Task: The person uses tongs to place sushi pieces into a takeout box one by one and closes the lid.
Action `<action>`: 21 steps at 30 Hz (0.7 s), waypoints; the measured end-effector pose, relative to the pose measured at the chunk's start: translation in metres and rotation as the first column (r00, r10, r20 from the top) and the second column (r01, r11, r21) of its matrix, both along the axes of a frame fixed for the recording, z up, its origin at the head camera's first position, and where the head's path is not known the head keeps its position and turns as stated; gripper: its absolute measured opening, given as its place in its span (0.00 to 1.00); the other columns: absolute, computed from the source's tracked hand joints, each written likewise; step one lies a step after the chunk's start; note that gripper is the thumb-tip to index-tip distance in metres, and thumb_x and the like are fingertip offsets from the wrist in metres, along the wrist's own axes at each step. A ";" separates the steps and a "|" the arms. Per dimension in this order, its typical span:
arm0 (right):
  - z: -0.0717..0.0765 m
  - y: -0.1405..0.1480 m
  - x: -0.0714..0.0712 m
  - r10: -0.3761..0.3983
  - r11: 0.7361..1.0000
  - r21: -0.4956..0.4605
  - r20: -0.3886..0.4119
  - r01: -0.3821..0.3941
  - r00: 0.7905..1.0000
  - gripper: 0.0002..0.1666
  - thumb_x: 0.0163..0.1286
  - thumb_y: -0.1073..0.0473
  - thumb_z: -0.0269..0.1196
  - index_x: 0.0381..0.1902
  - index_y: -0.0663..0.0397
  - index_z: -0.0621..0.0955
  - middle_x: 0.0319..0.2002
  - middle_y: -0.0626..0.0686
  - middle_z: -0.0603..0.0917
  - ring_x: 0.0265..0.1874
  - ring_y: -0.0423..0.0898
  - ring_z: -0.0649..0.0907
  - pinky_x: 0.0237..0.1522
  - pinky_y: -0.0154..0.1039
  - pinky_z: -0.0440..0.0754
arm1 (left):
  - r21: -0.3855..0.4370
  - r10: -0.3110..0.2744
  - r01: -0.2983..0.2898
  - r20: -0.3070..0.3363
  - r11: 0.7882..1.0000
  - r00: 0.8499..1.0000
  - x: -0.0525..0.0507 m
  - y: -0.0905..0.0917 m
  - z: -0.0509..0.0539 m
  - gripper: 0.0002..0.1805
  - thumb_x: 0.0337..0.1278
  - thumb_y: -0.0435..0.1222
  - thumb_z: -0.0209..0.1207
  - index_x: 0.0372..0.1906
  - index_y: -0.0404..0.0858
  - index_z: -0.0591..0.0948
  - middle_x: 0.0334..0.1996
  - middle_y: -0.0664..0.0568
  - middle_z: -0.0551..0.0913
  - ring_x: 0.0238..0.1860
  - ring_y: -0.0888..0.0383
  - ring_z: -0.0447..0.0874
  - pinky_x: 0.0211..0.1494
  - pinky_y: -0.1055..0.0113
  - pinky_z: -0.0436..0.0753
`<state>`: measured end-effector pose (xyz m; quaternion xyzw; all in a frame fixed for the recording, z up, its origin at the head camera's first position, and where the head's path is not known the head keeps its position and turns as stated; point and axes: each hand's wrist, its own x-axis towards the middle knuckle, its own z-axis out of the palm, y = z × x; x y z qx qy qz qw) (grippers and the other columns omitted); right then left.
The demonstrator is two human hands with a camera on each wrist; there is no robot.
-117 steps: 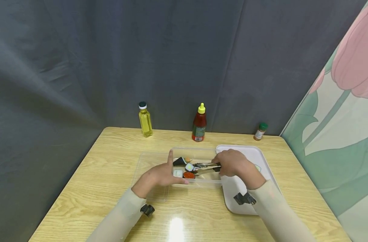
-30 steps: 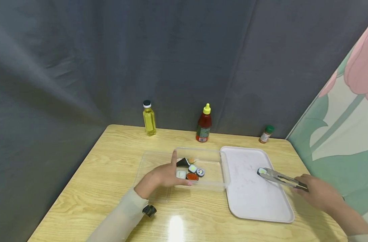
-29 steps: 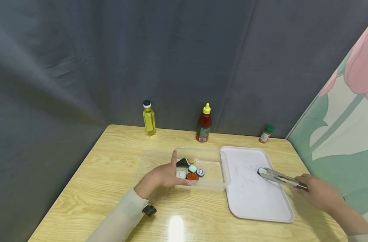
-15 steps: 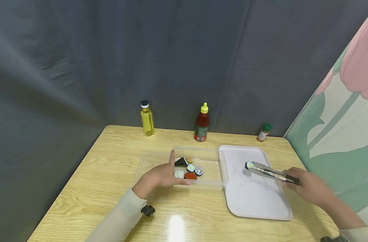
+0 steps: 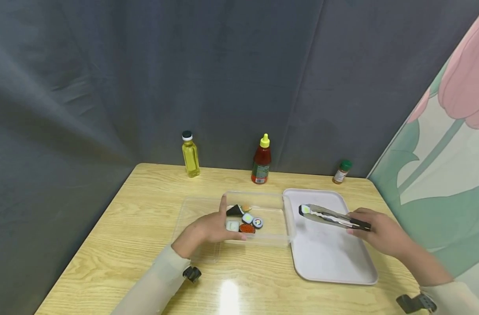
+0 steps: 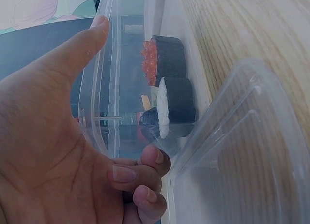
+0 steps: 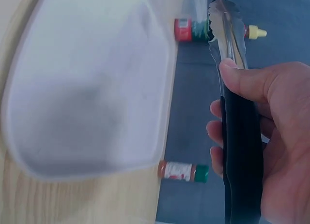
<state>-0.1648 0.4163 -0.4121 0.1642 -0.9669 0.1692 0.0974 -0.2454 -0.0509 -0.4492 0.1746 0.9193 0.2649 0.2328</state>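
Observation:
My right hand (image 5: 381, 229) grips metal tongs (image 5: 334, 217) with black handles. Their tips hold a small sushi roll (image 5: 304, 210), dark-wrapped with a yellow-green centre, above the left part of the white tray (image 5: 330, 256). In the right wrist view, thumb and fingers wrap the tongs' handles (image 7: 242, 151); the roll is hidden there. My left hand (image 5: 212, 228) holds the left end of a clear plastic container (image 5: 269, 239), thumb along its front rim, several fingers curled. Inside lie a roe sushi (image 5: 247, 229), a white-topped piece (image 5: 232, 225), a black cone (image 5: 235, 210) and round rolls (image 5: 257, 223).
A clear lid or second tray (image 5: 190, 212) lies left of the container, partly beneath my left arm. Along the back stand an oil bottle (image 5: 191, 157), a red sauce bottle (image 5: 261, 162) and a green-capped spice jar (image 5: 341, 172). The container's right end overlaps the tray.
My right hand has carried the tongs and the roll leftward across the tray, lifting the roll off its surface, toward the container. My left hand has stayed in place.

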 end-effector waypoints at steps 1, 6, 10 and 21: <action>0.000 -0.003 0.000 0.006 1.000 -0.010 0.002 -0.006 1.000 0.17 0.64 0.55 0.77 0.51 0.50 0.89 0.43 0.44 0.89 0.34 0.28 0.76 0.33 0.33 0.76 | -0.003 0.001 -0.001 0.002 1.000 1.000 0.000 0.000 0.000 0.81 0.51 0.73 0.68 0.84 0.44 0.22 0.50 0.38 0.89 0.28 0.53 0.83 0.34 0.61 0.76; 0.006 -0.020 -0.004 0.040 0.999 -0.026 0.004 -0.040 0.999 0.17 0.66 0.56 0.76 0.52 0.50 0.89 0.42 0.42 0.87 0.33 0.30 0.75 0.34 0.33 0.74 | -0.016 -0.003 0.003 0.005 1.000 1.000 -0.002 0.000 0.000 0.81 0.51 0.73 0.68 0.84 0.44 0.22 0.38 0.44 0.88 0.27 0.53 0.82 0.33 0.61 0.75; 0.012 -0.035 -0.009 0.024 0.999 0.040 -0.007 -0.024 1.000 0.19 0.67 0.55 0.75 0.54 0.51 0.89 0.45 0.46 0.88 0.34 0.34 0.77 0.35 0.36 0.76 | -0.016 -0.004 0.004 -0.003 1.000 1.000 -0.002 0.001 0.001 0.80 0.52 0.73 0.68 0.84 0.44 0.21 0.41 0.44 0.89 0.27 0.53 0.83 0.33 0.61 0.75; 0.020 -0.070 -0.022 0.007 0.981 0.193 -0.032 -0.001 0.999 0.22 0.69 0.51 0.74 0.57 0.54 0.88 0.54 0.58 0.89 0.45 0.52 0.88 0.42 0.53 0.83 | -0.022 -0.003 0.003 0.003 1.000 1.000 -0.001 0.001 0.001 0.80 0.52 0.72 0.68 0.84 0.43 0.21 0.36 0.46 0.87 0.25 0.54 0.81 0.31 0.61 0.74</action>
